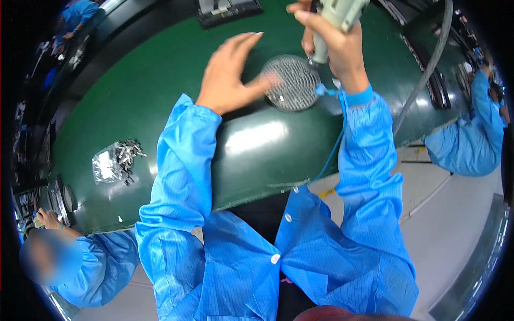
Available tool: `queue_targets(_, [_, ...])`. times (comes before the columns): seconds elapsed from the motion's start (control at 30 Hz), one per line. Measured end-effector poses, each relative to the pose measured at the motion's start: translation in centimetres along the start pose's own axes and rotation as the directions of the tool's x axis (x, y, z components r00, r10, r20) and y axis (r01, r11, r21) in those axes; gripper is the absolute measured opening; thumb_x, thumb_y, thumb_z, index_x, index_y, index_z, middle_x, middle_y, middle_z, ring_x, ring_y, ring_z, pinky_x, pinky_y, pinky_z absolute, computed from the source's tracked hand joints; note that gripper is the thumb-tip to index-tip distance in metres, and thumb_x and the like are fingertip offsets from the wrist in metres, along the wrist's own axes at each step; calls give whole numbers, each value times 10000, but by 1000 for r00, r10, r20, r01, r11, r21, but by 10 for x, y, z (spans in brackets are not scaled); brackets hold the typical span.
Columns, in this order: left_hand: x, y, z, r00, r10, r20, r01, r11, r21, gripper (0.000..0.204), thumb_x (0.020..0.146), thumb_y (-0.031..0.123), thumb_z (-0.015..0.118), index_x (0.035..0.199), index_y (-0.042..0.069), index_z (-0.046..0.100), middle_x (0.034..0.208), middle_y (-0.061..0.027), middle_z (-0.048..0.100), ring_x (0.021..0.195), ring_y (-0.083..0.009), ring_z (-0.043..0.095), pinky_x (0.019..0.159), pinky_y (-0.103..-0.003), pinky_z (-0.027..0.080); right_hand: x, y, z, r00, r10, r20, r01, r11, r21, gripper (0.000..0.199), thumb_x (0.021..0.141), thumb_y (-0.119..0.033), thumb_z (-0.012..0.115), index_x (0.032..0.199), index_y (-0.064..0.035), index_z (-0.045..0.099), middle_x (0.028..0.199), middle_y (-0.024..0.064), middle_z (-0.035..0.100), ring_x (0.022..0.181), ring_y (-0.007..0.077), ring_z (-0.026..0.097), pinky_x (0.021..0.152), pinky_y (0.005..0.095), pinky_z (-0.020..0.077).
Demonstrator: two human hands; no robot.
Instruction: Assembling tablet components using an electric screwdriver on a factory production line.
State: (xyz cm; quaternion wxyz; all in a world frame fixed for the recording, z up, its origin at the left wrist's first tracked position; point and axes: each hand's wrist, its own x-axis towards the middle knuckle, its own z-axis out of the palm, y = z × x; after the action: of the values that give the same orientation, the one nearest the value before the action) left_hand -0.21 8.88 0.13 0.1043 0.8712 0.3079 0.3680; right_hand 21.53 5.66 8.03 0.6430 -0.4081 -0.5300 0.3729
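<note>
My right hand [345, 53] is wrapped round a pale green electric screwdriver [320, 47], whose dark tip points down at the edge of a round dish [294, 88]. Small silvery pieces, apparently screws, cover the dish; they are too small to tell for sure. To the left of it, my left hand [225, 75] is open with its fingers spread. The thumb is blurred and reaches over the dish's left side, and I cannot tell whether it touches. On my right wrist sits a blue band [357, 97] with a thin blue cord hanging from it.
A clear bag [105, 165] and a heap of small metal and black parts [128, 158] lie on the green table [176, 91]. At the far edge stands a dark tray [227, 10]. A thick grey cable [428, 69] runs down the right. Co-workers in blue sit at both sides.
</note>
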Motion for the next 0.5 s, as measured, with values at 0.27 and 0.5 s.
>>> queue_targets(0.27, [100, -226, -13, 361, -915, 181, 933, 357, -55, 1151, 693, 781, 792, 1371, -121, 568, 1422, -325, 566, 1332, -370, 576, 1064, -420, 490, 13, 21, 8, 995, 96, 1, -96, 995, -27, 233, 914, -145, 753, 1075, 22, 730, 789, 36, 681, 528, 89, 598, 491, 253, 465])
queue_targets(0.5, [136, -267, 7, 284, -886, 365, 893, 383, 235, 1048, 708, 680, 857, 1403, -58, 588, 1481, -221, 565, 1388, -316, 538, 1139, -392, 423, 17, 31, -2, 994, 110, -25, -110, 994, 21, 220, 920, -89, 700, 1098, 39, 714, 973, 120, 750, 538, 91, 594, 496, 250, 474])
